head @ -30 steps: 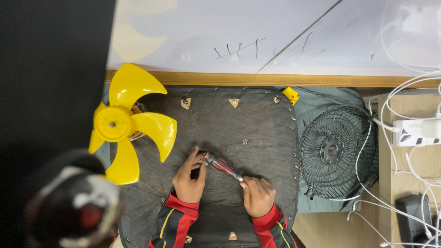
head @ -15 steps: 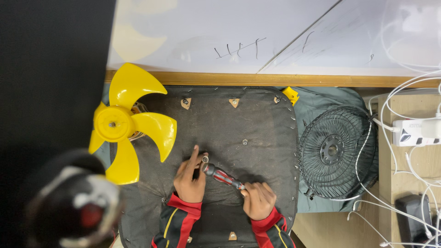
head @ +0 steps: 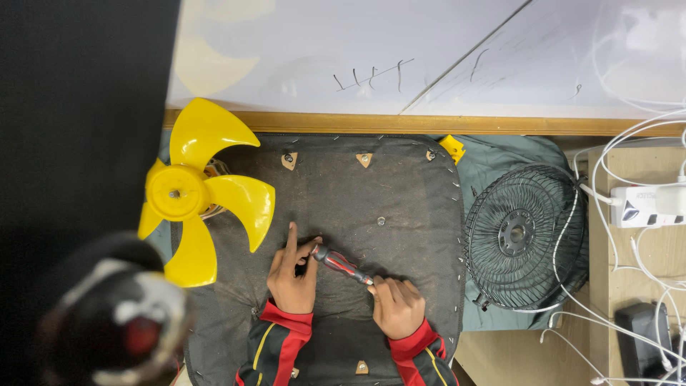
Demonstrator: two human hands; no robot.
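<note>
My right hand grips the handle end of a red and black screwdriver that lies slanted over a dark fabric-covered seat base. Its tip end sits by my left hand, whose thumb and fingers pinch around the tip while the forefinger points up. A small screw shows in the fabric just above the hands. Both sleeves are black with red cuffs.
A yellow fan blade lies at the base's left edge. A black wire fan guard rests on grey cloth to the right. White cables and a power strip lie far right. A blurred dark object fills the lower left.
Both hands and the screwdriver have shifted slightly down and to the left on the fabric. My left forefinger has lifted and now points upward.
</note>
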